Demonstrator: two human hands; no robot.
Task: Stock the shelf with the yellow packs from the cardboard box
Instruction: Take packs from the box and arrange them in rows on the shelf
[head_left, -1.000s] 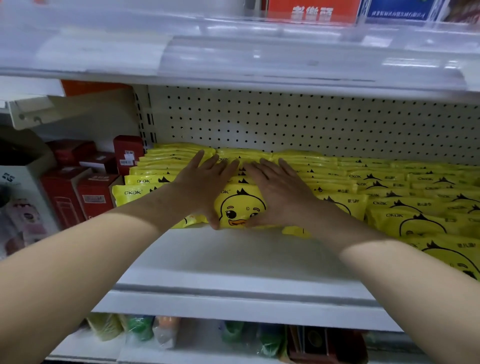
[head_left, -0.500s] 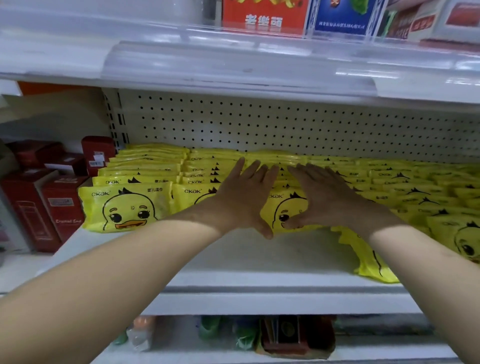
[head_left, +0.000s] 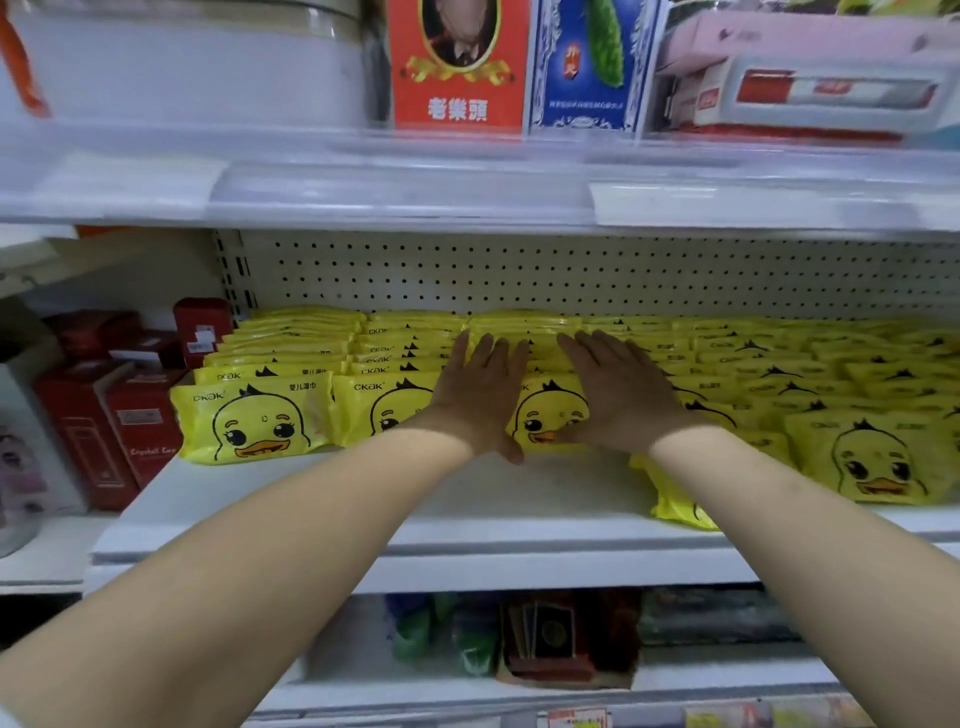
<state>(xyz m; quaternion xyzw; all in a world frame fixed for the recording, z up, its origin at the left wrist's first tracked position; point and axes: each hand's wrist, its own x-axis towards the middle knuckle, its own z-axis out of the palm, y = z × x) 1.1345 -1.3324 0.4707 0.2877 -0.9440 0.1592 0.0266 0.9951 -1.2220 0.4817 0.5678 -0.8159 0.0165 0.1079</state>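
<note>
Rows of yellow packs (head_left: 270, 421) printed with a duck face fill the white shelf (head_left: 467, 509), leaning back toward the pegboard. My left hand (head_left: 480, 387) lies flat with straight fingers on the packs of the second and third rows. My right hand (head_left: 618, 389) presses flat on the front duck pack (head_left: 545, 415) of the third row and the packs beside it. Under my right forearm one yellow pack (head_left: 675, 506) has slid forward near the shelf's front edge. The cardboard box is out of view.
Red boxes (head_left: 119, 415) stand left of the packs. The shelf above holds a red box (head_left: 457, 62), a blue box (head_left: 587, 62) and pink cartons (head_left: 810, 78). Green bottles and dark items (head_left: 545, 639) sit on the shelf below.
Both hands have shifted right along the rows, from the left stack toward the third row. The leftmost front pack is uncovered. The view has tilted up, showing the upper shelf.
</note>
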